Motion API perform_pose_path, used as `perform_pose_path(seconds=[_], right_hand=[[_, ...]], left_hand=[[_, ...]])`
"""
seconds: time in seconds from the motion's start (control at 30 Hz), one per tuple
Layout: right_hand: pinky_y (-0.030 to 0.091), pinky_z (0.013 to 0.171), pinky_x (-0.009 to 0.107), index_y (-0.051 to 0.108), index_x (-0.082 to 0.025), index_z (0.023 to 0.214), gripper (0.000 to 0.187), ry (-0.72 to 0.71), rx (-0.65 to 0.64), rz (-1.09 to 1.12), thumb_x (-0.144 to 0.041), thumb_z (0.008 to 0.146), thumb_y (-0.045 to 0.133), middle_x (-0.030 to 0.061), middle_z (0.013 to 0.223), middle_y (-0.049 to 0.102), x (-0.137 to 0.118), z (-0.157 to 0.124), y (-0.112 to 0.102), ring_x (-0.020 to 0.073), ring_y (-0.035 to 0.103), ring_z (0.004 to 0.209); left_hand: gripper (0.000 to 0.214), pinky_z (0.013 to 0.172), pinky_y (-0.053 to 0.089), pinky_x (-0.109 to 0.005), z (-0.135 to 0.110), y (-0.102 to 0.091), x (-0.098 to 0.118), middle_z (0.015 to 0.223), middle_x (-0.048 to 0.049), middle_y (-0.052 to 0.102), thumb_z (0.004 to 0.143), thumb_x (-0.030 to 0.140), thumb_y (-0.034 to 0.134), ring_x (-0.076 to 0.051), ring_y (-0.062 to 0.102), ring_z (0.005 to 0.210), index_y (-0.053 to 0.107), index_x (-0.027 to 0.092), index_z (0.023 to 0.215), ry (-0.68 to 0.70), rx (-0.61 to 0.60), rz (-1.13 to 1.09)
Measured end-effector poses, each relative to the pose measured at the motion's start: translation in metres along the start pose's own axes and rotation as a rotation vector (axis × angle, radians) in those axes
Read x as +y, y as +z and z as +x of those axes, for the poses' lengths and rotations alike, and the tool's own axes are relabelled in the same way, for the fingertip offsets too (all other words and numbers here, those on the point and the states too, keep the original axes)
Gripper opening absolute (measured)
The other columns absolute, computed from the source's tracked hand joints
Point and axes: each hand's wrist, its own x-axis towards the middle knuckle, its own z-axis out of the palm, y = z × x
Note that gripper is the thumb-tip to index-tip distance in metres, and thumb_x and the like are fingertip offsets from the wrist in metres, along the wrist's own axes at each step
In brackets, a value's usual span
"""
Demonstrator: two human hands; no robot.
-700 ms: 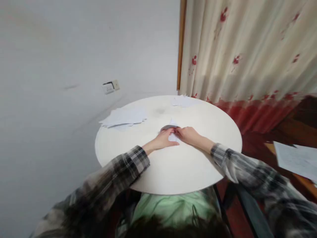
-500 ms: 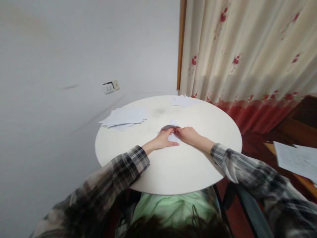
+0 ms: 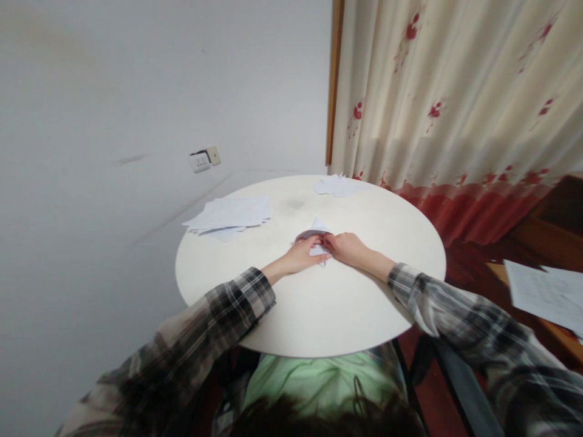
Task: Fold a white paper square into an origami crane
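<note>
A small folded paper (image 3: 318,229) lies near the middle of the round white bench (image 3: 328,309), a little toward its far side. One pointed corner shows beyond the fingers and another pokes out toward the person between the two hands.

The left hand (image 3: 301,256) comes in from the left and rests low on the bench, its fingers lightly curled with the tips laid on the paper's left part. The right hand (image 3: 348,247) comes in from the right, also lightly curled, with its fingertips on the paper's right part and almost meeting those of the left hand. Whether the fingers pinch the paper or only press it flat cannot be told from this view. Both forearms wear plaid sleeves.

A loose stack of white sheets (image 3: 230,215) lies fanned out on the far left part of the bench, well apart from the hands. A smaller heap of white paper pieces (image 3: 337,185) sits at the far edge.

Behind the bench is a pale wall with a socket (image 3: 203,159). To the right hangs a cream curtain (image 3: 455,91) with red flowers and a red hem. More printed sheets (image 3: 542,294) lie on a wooden surface at the right edge.
</note>
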Motion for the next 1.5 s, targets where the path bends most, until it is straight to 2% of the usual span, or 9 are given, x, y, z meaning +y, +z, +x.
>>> perform_pose_path(seconds=[0.17,0.47,0.77,0.93,1.07,1.3,1.4,1.5], right_hand=[[0.038,0.061,0.026,0.052,-0.016,0.106,0.028,0.006,-0.007,-0.001,-0.031,0.091,0.033,0.0102,0.085,0.067,-0.001,0.000,-0.001,0.0216,0.064,0.075],[0.039,0.064,0.027,0.049,-0.017,0.110,0.028,-0.010,-0.040,-0.028,-0.031,0.092,0.032,0.0102,0.088,0.067,-0.003,-0.001,-0.005,0.0215,0.064,0.077],[0.038,0.060,0.026,0.048,-0.018,0.109,0.029,-0.008,0.004,-0.013,-0.032,0.092,0.029,0.0096,0.085,0.067,-0.003,0.000,-0.001,0.0219,0.064,0.075],[0.037,0.059,0.026,0.046,-0.016,0.109,0.027,0.031,0.002,-0.002,-0.031,0.091,0.031,0.0104,0.083,0.067,-0.005,0.001,-0.002,0.0225,0.064,0.075],[0.037,0.060,0.026,0.045,-0.015,0.106,0.025,0.036,-0.023,0.009,-0.030,0.091,0.033,0.0107,0.084,0.067,-0.006,0.001,-0.004,0.0223,0.064,0.077],[0.034,0.057,0.025,0.045,-0.014,0.106,0.026,0.016,-0.003,0.023,-0.031,0.090,0.035,0.0106,0.079,0.067,-0.006,0.000,-0.003,0.0213,0.063,0.071],[0.032,0.056,0.024,0.046,-0.015,0.109,0.027,-0.043,0.043,0.054,-0.031,0.090,0.035,0.0087,0.078,0.068,-0.001,-0.006,-0.002,0.0188,0.062,0.067],[0.030,0.056,0.022,0.047,-0.016,0.111,0.028,-0.102,0.159,0.137,-0.029,0.090,0.034,0.0059,0.076,0.067,0.010,-0.016,0.000,0.0142,0.059,0.062]], left_hand=[[0.062,0.089,0.040,-0.037,0.001,0.004,-0.005,0.113,-0.0102,0.058,0.066,0.040,0.068,-0.023,0.055,0.099,0.045,0.015,0.118,0.023,0.032,0.029],[0.060,0.087,0.040,-0.038,0.001,0.003,-0.005,0.110,-0.0105,0.059,0.066,0.039,0.069,-0.024,0.054,0.097,0.046,0.015,0.116,0.032,0.041,0.023],[0.060,0.085,0.041,-0.037,0.001,0.006,-0.009,0.109,-0.0100,0.057,0.066,0.042,0.068,-0.023,0.053,0.095,0.045,0.016,0.115,0.036,0.051,0.020],[0.045,0.082,0.042,-0.037,0.000,0.008,-0.009,0.097,-0.0067,0.056,0.064,0.041,0.070,-0.022,0.052,0.091,0.051,0.016,0.097,0.039,0.140,0.067],[0.031,0.087,0.039,-0.036,-0.001,0.004,-0.005,0.094,-0.0044,0.056,0.069,0.039,0.067,-0.021,0.050,0.094,0.060,0.020,0.092,0.131,0.088,0.126],[0.023,0.089,0.037,-0.034,-0.006,-0.007,0.005,0.097,-0.0047,0.056,0.077,0.041,0.059,-0.021,0.050,0.094,0.067,0.021,0.087,0.202,0.005,0.235],[0.024,0.087,0.038,-0.033,-0.008,-0.009,0.006,0.099,-0.0048,0.055,0.079,0.040,0.056,-0.020,0.050,0.095,0.067,0.021,0.089,0.241,-0.006,0.274],[0.026,0.088,0.038,-0.032,-0.009,-0.008,0.005,0.104,-0.0054,0.053,0.079,0.040,0.057,-0.020,0.049,0.097,0.067,0.022,0.093,0.254,0.019,0.284]])
